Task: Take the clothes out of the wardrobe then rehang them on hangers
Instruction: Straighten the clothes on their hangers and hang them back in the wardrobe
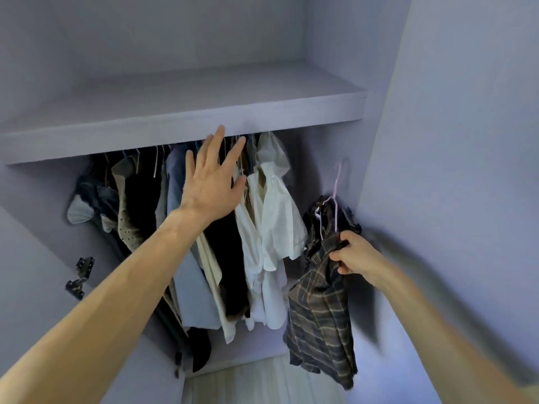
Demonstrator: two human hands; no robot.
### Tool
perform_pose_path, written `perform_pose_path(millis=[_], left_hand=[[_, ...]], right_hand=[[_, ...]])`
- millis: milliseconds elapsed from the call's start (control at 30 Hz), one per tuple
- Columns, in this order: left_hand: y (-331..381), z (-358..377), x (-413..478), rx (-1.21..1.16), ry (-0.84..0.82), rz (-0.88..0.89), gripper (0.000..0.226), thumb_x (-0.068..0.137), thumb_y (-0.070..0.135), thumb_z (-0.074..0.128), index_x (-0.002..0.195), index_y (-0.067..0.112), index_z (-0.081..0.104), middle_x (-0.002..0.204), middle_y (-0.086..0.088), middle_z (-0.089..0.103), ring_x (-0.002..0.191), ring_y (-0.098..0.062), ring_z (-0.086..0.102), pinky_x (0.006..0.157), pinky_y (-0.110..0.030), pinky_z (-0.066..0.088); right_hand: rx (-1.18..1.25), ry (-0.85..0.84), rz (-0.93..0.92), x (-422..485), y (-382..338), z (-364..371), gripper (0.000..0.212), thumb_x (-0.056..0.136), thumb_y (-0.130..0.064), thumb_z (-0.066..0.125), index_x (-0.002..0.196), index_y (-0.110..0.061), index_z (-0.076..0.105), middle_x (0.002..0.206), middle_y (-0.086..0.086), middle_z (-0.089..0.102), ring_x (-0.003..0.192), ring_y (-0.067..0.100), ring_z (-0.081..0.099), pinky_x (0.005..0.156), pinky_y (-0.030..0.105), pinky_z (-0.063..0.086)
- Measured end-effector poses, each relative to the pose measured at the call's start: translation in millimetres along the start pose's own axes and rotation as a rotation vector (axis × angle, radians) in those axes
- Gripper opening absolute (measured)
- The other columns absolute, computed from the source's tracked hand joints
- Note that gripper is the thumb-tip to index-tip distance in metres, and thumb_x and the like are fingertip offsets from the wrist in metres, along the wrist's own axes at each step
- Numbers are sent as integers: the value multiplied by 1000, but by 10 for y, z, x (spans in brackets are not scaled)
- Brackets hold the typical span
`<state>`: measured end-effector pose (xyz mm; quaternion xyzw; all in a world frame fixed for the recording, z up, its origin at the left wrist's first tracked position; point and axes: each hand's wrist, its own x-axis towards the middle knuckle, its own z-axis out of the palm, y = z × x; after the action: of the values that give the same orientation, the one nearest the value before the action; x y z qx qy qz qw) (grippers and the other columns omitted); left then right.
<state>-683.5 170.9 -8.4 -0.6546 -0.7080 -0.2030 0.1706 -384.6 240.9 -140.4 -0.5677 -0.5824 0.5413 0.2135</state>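
Head cam looks up into the wardrobe, with the shelf (pixel 204 112) running across the top. Right under the shelf hangs a packed row of clothes (pixel 186 287), dark stuff toward the shelf's left end and a white shirt (pixel 277 223) nearer its right end.

The left hand (pixel 213 182) is up just below the shelf's front edge, fingers (pixel 217 138) spread flat and holding nothing, laid over the hanger hooks mid-row. Guessing it's parting the clothes to open a gap, or feeling for the rail, which is hidden behind the shelf's lip.

Below the shelf's right end, clear of the row, the right hand (pixel 354 255) has its fingers curled round the shoulder of a plaid shirt (pixel 320 310). That shirt sits on a pale pink hanger (pixel 337 199) whose hook pokes up free, not caught on anything visible. Grabbing the cloth right by the hanger probably stops the shirt sliding off.

Can't tell whether the plaid one is coming out or going back in. Door hinges (pixel 80 275) sit low below the shelf's left end.
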Motion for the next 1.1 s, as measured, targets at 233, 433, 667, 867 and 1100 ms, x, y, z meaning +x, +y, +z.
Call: perform_pose_path(millis=[233, 433, 667, 867, 1100], left_hand=[[-434, 21, 806, 226, 105, -78, 65, 102, 56, 22, 158, 39, -7, 168, -3, -7, 154, -27, -4, 120, -62, -3], [-565, 386, 969, 269, 283, -108, 75, 97, 68, 28, 158, 39, -3, 165, -9, 8, 152, -32, 3, 116, -55, -19], [-679, 545, 1035, 326, 462, -56, 79, 91, 70, 40, 158, 36, 13, 157, -6, 22, 147, -33, 19, 118, -55, -15], [-696, 558, 1032, 361, 447, -79, 78, 92, 72, 37, 158, 36, 15, 156, -6, 25, 146, -32, 20, 119, -56, -14], [-738, 609, 1053, 386, 484, -78, 79, 92, 73, 37, 158, 38, 13, 154, -5, 27, 146, -30, 20, 120, -59, -8]], right_hand=[[-91, 53, -254, 895, -868, 14, 18, 89, -6, 61, 96, -21, 55, 74, 5, 59, 61, 15, 57, 49, 20, 49], [-181, 96, -380, 1562, -1273, 1, 20, 93, -12, 57, 108, -25, 54, 73, 0, 60, 61, 13, 57, 57, 25, 45], [-382, 117, -408, 2212, -1521, 121, 19, 94, -13, 54, 108, -24, 48, 79, -1, 63, 73, 17, 63, 54, 20, 40], [-510, 151, -347, 2300, -1107, 402, 37, 95, -8, 45, 131, -15, 45, 103, 12, 62, 89, 29, 61, 77, 34, 50], [-446, 125, -362, 2362, -1072, 525, 51, 99, -10, 47, 148, -15, 36, 125, 13, 60, 111, 30, 61, 98, 40, 51]])
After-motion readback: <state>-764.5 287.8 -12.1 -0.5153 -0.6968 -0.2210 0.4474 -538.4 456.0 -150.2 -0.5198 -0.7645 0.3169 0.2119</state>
